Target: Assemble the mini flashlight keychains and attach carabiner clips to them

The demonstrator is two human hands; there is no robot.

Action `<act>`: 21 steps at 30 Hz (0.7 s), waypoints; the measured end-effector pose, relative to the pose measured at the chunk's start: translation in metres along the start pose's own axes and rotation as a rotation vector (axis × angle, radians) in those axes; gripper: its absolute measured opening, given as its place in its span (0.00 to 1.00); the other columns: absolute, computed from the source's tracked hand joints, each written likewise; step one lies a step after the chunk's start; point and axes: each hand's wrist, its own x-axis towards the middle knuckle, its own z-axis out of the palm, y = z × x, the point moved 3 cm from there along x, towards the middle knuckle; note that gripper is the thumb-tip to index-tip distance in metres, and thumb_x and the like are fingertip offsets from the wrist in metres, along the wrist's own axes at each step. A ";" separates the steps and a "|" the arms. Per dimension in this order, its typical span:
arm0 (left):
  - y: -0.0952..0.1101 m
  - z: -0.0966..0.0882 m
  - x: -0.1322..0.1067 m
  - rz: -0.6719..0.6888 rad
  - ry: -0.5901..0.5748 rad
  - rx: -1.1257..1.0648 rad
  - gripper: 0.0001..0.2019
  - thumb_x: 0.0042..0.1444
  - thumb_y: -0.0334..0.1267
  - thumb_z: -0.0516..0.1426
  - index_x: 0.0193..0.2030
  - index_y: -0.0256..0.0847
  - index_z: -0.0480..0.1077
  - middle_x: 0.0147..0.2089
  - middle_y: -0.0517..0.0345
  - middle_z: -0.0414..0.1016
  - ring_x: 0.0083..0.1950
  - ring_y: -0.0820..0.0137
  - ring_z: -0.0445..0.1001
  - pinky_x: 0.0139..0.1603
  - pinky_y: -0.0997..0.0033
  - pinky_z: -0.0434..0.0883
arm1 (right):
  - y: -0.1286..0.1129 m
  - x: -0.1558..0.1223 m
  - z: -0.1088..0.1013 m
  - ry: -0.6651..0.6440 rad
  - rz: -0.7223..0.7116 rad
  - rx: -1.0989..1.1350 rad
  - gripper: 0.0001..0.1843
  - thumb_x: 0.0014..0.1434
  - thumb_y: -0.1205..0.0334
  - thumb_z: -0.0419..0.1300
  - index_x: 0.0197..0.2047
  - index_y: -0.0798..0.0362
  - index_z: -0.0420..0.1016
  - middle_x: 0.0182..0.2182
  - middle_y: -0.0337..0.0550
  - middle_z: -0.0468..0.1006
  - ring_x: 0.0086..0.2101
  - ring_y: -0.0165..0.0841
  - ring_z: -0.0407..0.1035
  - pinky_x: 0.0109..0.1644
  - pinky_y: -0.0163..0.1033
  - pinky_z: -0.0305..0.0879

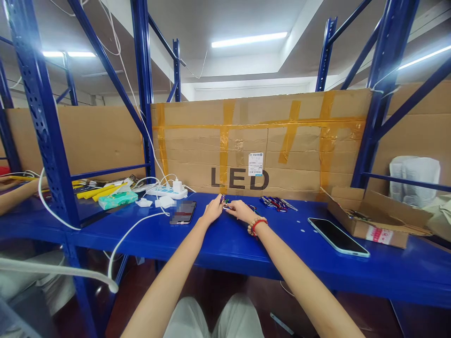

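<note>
Both of my hands are out in front over the middle of the blue shelf table, almost touching. My left hand point(213, 210) has its fingers closed around something small with a dark, coloured end, mostly hidden. Closed on a small shiny metal piece point(229, 207), my right hand point(242, 211) meets the left at the fingertips. The exact kind of these pieces is too small to tell. To the right of my hands lies a pile of small slim metal tools point(276, 203) with red, blue and dark parts. A bead bracelet and a red band circle my right wrist.
A phone point(183, 212) lies left of my hands, near a white power strip point(167, 190) with cables and a green packet point(118, 200). On the right are a light-cased phone point(337, 237) and an open cardboard box point(378, 218). Another person's arm point(21, 195) shows at far left.
</note>
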 end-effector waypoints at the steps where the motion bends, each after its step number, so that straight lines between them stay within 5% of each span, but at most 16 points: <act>1: 0.000 0.000 0.000 -0.004 0.003 0.004 0.13 0.62 0.40 0.49 0.48 0.36 0.65 0.44 0.53 0.71 0.43 0.68 0.71 0.44 0.61 0.69 | 0.000 0.000 0.000 0.003 -0.005 -0.005 0.09 0.57 0.62 0.56 0.31 0.56 0.74 0.28 0.43 0.75 0.27 0.29 0.65 0.31 0.31 0.55; 7: 0.001 -0.002 0.000 -0.019 0.018 0.033 0.09 0.63 0.37 0.46 0.46 0.39 0.62 0.44 0.53 0.72 0.45 0.66 0.71 0.41 0.66 0.68 | -0.001 -0.002 -0.002 0.011 -0.002 -0.025 0.08 0.59 0.63 0.54 0.34 0.55 0.74 0.32 0.43 0.75 0.30 0.29 0.64 0.32 0.31 0.53; 14: 0.003 -0.002 -0.002 -0.013 0.020 0.053 0.05 0.62 0.37 0.46 0.41 0.44 0.61 0.43 0.54 0.74 0.47 0.63 0.72 0.37 0.70 0.66 | -0.005 -0.004 -0.004 -0.003 0.033 -0.047 0.13 0.58 0.60 0.54 0.26 0.56 0.72 0.23 0.39 0.72 0.23 0.26 0.59 0.26 0.31 0.48; 21: 0.006 -0.005 -0.005 -0.009 0.045 0.062 0.06 0.63 0.40 0.45 0.41 0.44 0.59 0.44 0.53 0.73 0.48 0.61 0.72 0.38 0.69 0.65 | -0.009 -0.007 -0.012 0.058 0.089 -0.044 0.12 0.60 0.56 0.52 0.36 0.52 0.74 0.29 0.41 0.76 0.28 0.29 0.66 0.27 0.31 0.49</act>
